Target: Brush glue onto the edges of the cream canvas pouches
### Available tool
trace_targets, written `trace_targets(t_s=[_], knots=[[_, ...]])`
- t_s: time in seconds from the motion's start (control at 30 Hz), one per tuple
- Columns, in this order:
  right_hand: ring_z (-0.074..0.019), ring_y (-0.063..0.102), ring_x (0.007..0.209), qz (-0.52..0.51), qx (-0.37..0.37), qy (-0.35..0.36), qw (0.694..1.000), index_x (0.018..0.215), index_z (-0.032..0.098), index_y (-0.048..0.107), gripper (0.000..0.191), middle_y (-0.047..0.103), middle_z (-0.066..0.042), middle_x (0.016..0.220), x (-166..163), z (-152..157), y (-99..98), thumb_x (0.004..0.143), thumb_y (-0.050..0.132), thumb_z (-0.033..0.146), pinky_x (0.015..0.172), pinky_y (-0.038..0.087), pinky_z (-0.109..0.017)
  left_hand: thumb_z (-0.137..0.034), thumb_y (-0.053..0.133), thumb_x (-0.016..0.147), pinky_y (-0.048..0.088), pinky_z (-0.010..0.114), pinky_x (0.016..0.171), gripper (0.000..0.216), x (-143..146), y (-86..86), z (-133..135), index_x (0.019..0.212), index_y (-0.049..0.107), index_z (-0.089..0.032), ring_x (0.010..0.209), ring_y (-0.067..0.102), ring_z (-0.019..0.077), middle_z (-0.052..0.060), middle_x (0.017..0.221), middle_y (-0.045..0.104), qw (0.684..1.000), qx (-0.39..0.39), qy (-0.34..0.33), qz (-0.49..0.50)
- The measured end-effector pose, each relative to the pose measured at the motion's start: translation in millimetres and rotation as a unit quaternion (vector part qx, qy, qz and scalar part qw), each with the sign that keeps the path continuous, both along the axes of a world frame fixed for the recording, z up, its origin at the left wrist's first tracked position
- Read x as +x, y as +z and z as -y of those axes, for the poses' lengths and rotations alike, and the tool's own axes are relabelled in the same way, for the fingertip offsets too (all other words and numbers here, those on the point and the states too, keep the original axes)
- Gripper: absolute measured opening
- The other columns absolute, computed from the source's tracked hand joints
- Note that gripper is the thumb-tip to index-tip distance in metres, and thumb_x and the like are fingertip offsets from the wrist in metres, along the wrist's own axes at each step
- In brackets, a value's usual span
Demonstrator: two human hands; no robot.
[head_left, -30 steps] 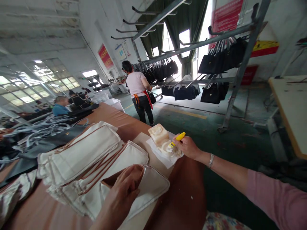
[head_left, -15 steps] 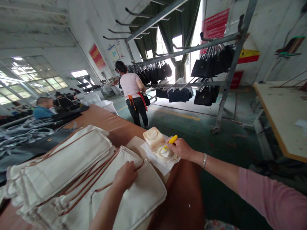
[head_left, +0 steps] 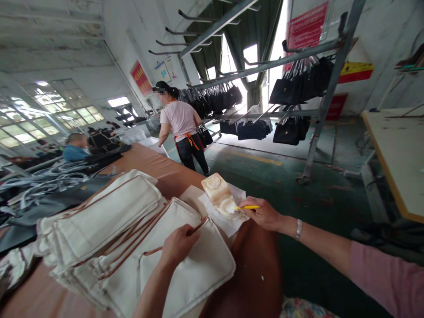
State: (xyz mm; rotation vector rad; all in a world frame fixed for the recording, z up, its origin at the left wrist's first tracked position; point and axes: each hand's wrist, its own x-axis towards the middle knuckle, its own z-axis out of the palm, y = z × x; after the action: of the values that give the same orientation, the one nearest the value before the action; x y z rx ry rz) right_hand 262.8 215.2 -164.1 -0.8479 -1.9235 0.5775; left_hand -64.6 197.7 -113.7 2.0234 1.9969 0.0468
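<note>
My right hand (head_left: 264,213) is closed round a yellow-handled brush (head_left: 249,207). The brush's tip rests in white paste in a cut-open plastic container (head_left: 217,191), which lies on a white sheet (head_left: 233,226) near the table edge. My left hand (head_left: 180,243) grips the brown-trimmed top edge of a cream bag piece (head_left: 198,269), fingers curled over it. That piece lies on top of several similar cream pieces with brown edging. A folded stack of cream pieces (head_left: 102,216) sits to the left of my left hand.
Brown material covers the table (head_left: 145,160). Black bags with pale handles (head_left: 59,194) lie at the far left. Beyond the table a co-worker (head_left: 183,123) stands beside a metal rack (head_left: 318,119) hung with black bags. Another table (head_left: 397,154) stands at right.
My right hand has tilted the brush from steep to nearly level, its tip still at the paste. The co-worker has turned left and reaches down toward a white bin. My view has shifted slightly.
</note>
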Motion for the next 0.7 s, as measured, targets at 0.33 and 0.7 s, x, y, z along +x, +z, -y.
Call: trace_targets(t_s=[0.33, 0.7], knots=[[-0.0127, 0.050, 0.051, -0.248, -0.174, -0.018, 0.953, 0.092, 0.016, 0.061, 0.029, 0.056, 0.000, 0.065, -34, 49, 57.5, 0.096, 0.053, 0.044, 0.050, 0.041, -0.023, -0.047, 0.052, 0.086, 0.044, 0.024, 0.067, 0.043, 10, 10.3, 55, 0.116, 0.069, -0.021, 0.079, 0.066, 0.0198, 0.001, 0.088, 0.074, 0.979, -0.006, -0.028, 0.199], [-0.0154, 0.052, 0.061, -0.172, -0.038, -0.041, 0.984, 0.069, 0.017, 0.055, 0.026, 0.055, -0.002, 0.065, -56, 60, 82.1, 0.092, 0.053, 0.028, 0.060, 0.041, -0.027, -0.042, 0.058, 0.087, 0.047, 0.023, 0.078, 0.040, 31, 26.1, 83, 0.123, 0.066, -0.025, 0.092, 0.064, 0.0194, 0.001, 0.100, 0.074, 0.942, -0.025, -0.053, 0.331]])
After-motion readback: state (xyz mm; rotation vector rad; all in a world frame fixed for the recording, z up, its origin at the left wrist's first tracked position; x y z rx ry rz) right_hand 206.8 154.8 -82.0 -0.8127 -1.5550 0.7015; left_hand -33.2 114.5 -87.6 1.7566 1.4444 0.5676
